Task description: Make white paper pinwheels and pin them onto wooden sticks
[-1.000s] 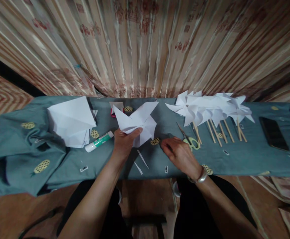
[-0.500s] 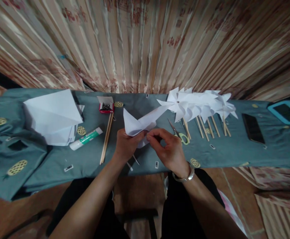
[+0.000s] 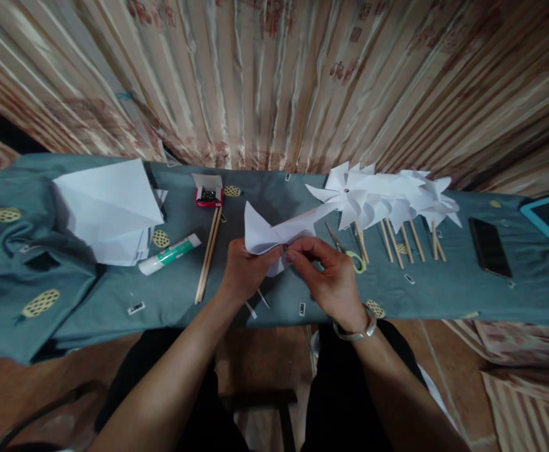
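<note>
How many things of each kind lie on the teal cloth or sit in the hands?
Folded paper piece in both hands: 1
Glue stick: 1
Scissors: 1
Small red box: 1
Loose wooden sticks: 2
Black phone: 1
Paper stack: 1
Pinwheel cluster: 1; overlapping, cannot count singly
Total: 9

1 head-worn camera looks forward and steeply down from above the teal-clothed table (image 3: 444, 295), close enough that both forearms enter from the bottom edge. It faces the striped curtain (image 3: 274, 81) behind the table. The table spans the frame's width; floor shows below its near edge.
</note>
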